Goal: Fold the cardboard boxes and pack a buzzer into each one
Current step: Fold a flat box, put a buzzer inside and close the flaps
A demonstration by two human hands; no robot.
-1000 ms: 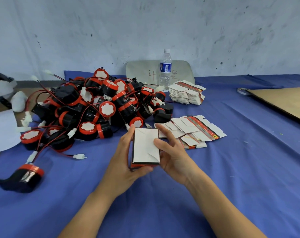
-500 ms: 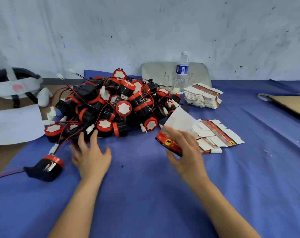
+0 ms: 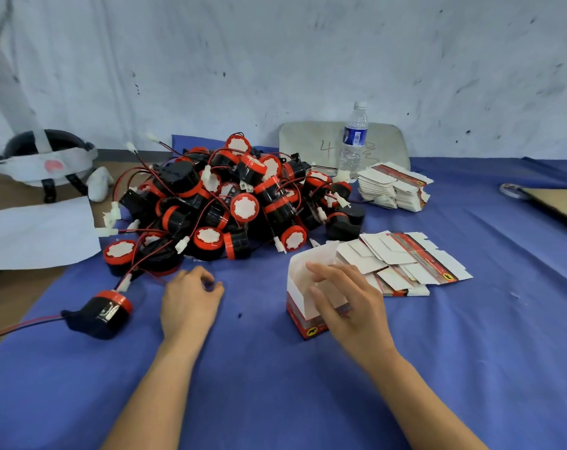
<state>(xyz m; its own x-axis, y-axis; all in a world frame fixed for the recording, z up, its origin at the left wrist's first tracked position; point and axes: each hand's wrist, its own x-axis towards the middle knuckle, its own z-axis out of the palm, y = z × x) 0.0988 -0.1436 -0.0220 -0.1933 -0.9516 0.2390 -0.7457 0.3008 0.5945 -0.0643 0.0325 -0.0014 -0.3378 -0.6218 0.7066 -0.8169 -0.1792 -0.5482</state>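
Observation:
A folded red-and-white cardboard box (image 3: pixel 297 308) stands upright on the blue cloth with its top flaps open. My right hand (image 3: pixel 350 306) grips it from the right, fingers over the open top. My left hand (image 3: pixel 187 303) rests on the cloth to the box's left, fingers curled shut, just in front of a big pile of black-and-red buzzers (image 3: pixel 243 203) with red wires. A single buzzer (image 3: pixel 108 313) lies apart, to the left of that hand. Whether the hand pinches a wire is unclear.
Flat unfolded boxes (image 3: pixel 405 261) lie spread just right of the box, with a stack of more (image 3: pixel 392 190) behind them. A water bottle (image 3: pixel 353 141) stands at the back. A cardboard sheet (image 3: pixel 558 203) is far right; white paper (image 3: pixel 38 232) and a headset (image 3: pixel 45 157) are far left.
Both hands held the flat box a second ago. My left hand let go and reached toward the buzzers, then curled shut. My right hand set the opened box upright on the cloth.

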